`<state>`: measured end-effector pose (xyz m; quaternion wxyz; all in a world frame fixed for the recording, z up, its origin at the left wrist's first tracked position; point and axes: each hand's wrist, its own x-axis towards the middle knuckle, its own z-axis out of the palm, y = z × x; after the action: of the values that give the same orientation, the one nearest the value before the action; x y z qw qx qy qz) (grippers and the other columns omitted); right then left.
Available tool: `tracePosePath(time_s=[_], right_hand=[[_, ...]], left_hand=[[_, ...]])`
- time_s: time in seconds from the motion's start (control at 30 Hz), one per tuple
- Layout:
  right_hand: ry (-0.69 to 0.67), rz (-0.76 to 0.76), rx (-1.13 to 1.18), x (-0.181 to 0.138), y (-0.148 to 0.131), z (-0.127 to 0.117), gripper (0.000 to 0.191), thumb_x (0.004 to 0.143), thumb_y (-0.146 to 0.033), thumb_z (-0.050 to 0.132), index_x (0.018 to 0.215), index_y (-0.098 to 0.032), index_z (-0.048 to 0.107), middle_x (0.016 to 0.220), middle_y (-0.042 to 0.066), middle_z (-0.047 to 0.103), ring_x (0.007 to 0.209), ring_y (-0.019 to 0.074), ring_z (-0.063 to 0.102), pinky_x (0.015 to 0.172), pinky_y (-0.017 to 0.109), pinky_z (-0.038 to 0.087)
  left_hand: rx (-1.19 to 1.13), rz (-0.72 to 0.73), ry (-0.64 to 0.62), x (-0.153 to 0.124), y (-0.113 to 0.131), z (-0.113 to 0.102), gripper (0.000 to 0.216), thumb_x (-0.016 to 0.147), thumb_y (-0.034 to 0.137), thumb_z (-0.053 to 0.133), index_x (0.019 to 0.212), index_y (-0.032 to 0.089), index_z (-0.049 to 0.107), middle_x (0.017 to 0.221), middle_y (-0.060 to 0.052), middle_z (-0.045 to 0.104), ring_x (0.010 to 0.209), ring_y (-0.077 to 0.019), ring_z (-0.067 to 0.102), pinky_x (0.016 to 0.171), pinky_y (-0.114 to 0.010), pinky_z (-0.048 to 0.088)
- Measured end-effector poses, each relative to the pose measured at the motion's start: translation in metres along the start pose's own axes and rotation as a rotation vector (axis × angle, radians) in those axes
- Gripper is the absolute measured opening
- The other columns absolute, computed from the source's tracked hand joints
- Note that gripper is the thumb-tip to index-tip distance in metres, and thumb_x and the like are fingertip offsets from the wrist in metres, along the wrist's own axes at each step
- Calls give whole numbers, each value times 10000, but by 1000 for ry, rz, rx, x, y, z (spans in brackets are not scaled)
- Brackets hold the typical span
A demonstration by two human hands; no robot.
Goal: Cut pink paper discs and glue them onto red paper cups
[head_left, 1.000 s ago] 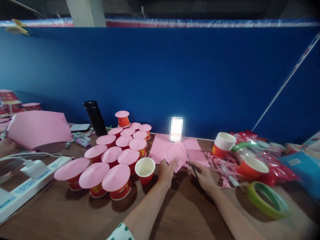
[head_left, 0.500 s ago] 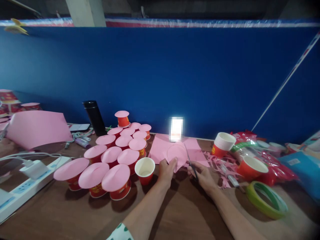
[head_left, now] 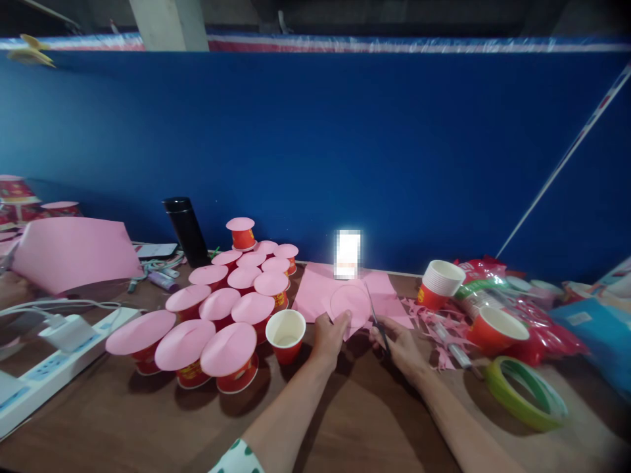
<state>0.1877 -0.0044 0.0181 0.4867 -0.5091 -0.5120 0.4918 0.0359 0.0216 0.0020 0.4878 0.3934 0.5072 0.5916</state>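
Between my hands is a pink paper piece (head_left: 349, 303) with a circle outlined on it. My left hand (head_left: 329, 338) pinches its lower left edge, thumb on top. My right hand (head_left: 398, 345) is closed around the dark handles of a pair of scissors (head_left: 382, 336), whose blades point up and away along the paper's right side. Pink paper sheets (head_left: 315, 292) lie flat behind it. Just left of my left hand stands an uncovered red paper cup (head_left: 286, 336). Whether the blades touch the paper I cannot tell.
Several red cups topped with pink discs (head_left: 229, 351) stand to the left, near a power strip (head_left: 64, 355) and a black bottle (head_left: 185, 230). At right are stacked cups (head_left: 438, 286), pink scraps (head_left: 451, 335), a tape roll (head_left: 526, 394) and red plastic packaging (head_left: 547, 328). Another person's hand (head_left: 17, 292) holds pink paper.
The pink paper piece has turned or shifted very slightly to the right between my hands. The scissors and both hands stay almost where they were.
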Motion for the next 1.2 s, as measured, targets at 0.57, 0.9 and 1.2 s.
tracePosePath(time_s=[0.57,0.9,1.2], right_hand=[[13,-15,-16,1,1,-2,594,563,-540,773,995,-140,696,583,10,603,486,118,514,440,228,399],[5,7,6,1,3,-4,596,580,-516,780,1029,-137,678,587,3,593,479,105,492,417,209,365],[-1,-9,-6,3,5,-5,599,582,-523,774,1028,-133,686,573,2,583,469,106,487,412,212,364]], left_hand=[[-33,9,-13,1,-2,0,361,640,451,716,724,103,665,651,-47,643,600,-154,545,542,-236,398],[-11,22,-31,-1,3,-1,346,669,432,692,727,93,661,654,-52,631,600,-147,528,543,-237,406],[-33,10,-41,0,2,-1,352,661,443,697,722,98,660,640,-47,630,593,-148,532,534,-233,393]])
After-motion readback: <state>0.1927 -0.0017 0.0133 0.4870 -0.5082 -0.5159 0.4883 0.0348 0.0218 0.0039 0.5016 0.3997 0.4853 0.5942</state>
